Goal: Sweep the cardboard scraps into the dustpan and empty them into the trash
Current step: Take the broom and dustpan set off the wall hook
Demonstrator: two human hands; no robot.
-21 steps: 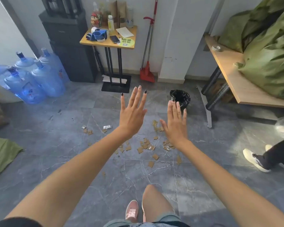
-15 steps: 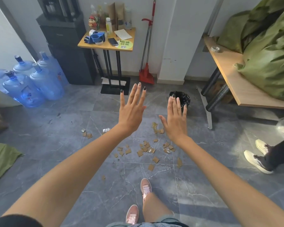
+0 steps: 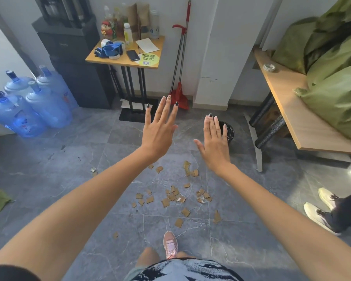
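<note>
Several brown cardboard scraps (image 3: pixel 171 196) lie scattered on the grey tiled floor in front of my feet. A red broom and dustpan set (image 3: pixel 179 94) with long handles leans against the white wall at the back. A small bin with a black bag (image 3: pixel 229 130) stands on the floor, partly hidden behind my right hand. My left hand (image 3: pixel 159 128) and my right hand (image 3: pixel 215 142) are both stretched forward, palms down, fingers spread, holding nothing. Both hover well above the scraps and short of the broom.
A small wooden table (image 3: pixel 128 61) with bottles, a phone and tape stands left of the broom. Blue water jugs (image 3: pixel 32 106) sit at the left by a black cabinet. A long wooden table (image 3: pixel 292 106) with green sacks is at right. Another person's shoes (image 3: pixel 320 207) are at right.
I have stepped forward: the scraps, the bin and the broom are nearer and lower in view. My pink shoe has come forward. Both hands stay spread and empty.
</note>
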